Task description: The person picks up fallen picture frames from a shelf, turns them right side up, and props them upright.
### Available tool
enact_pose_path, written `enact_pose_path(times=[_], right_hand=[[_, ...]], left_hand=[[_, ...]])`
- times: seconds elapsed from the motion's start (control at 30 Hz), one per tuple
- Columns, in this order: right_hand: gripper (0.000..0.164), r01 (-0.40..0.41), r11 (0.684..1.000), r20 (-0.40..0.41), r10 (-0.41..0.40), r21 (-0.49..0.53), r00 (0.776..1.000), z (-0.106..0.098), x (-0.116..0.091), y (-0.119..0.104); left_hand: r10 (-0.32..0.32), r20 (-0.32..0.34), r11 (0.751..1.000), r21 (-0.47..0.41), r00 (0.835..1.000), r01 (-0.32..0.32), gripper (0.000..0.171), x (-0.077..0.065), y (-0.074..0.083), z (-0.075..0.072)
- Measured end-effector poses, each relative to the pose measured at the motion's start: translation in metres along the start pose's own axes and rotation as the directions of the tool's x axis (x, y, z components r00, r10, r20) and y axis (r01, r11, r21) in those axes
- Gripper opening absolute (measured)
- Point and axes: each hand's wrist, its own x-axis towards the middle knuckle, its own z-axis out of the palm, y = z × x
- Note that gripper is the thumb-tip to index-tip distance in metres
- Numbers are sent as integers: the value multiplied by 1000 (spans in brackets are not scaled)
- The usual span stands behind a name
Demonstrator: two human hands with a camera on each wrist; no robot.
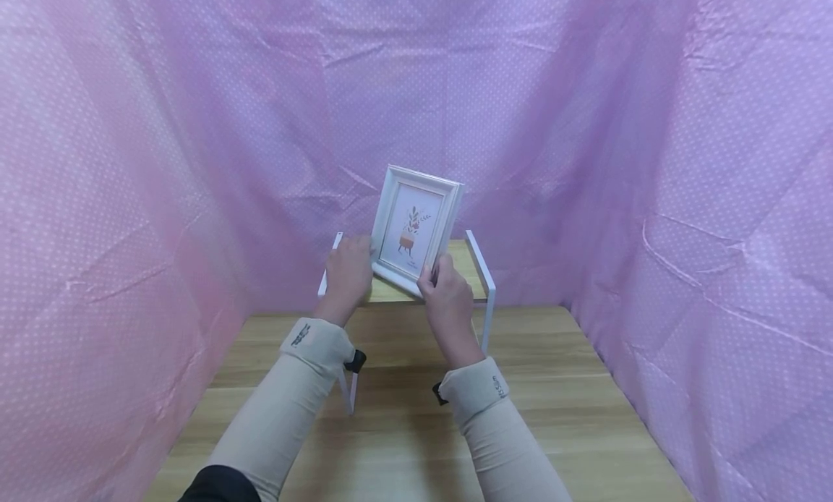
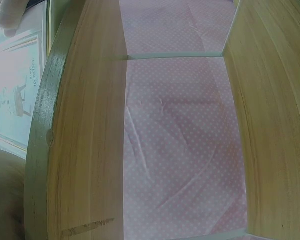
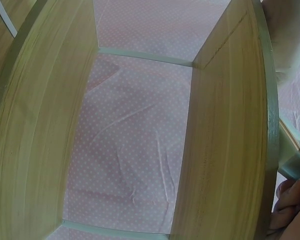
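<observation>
A white picture frame [image 1: 384,220] with a potted-plant print stands tilted above the top board of a small two-tier shelf [image 1: 468,270]. My left hand [image 1: 349,274] holds its left edge near the bottom; its fingertips are partly hidden. At the lower right side, my right hand [image 1: 449,296] grips the frame between thumb and fingers. Whether the frame's bottom edge touches the board cannot be told. In the left wrist view the frame [image 2: 12,95] shows beyond the board's edge. The right wrist view catches curled fingers of my right hand [image 3: 290,205] at a frame corner [image 3: 294,162].
The shelf has white metal side rails [image 1: 480,263] and stands on a wood-grain table [image 1: 540,393]. Pink dotted cloth [image 1: 553,111] hangs behind and on both sides. Between the shelf's wooden boards [image 2: 270,115], the wrist views show cloth beyond.
</observation>
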Motion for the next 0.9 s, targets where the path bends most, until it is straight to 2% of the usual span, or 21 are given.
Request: enact_pose_path(times=[0.33,0.9], right_hand=[[18,13,1000,-9,-13,5,1000,0,1,-1],[17,21,1000,-11,-20,7,1000,1,0,3]], left_hand=[[9,-28,1000,3,1000,-9,23,1,0,0],[0,8,1000,8,1000,0,23,-2,1,-1]])
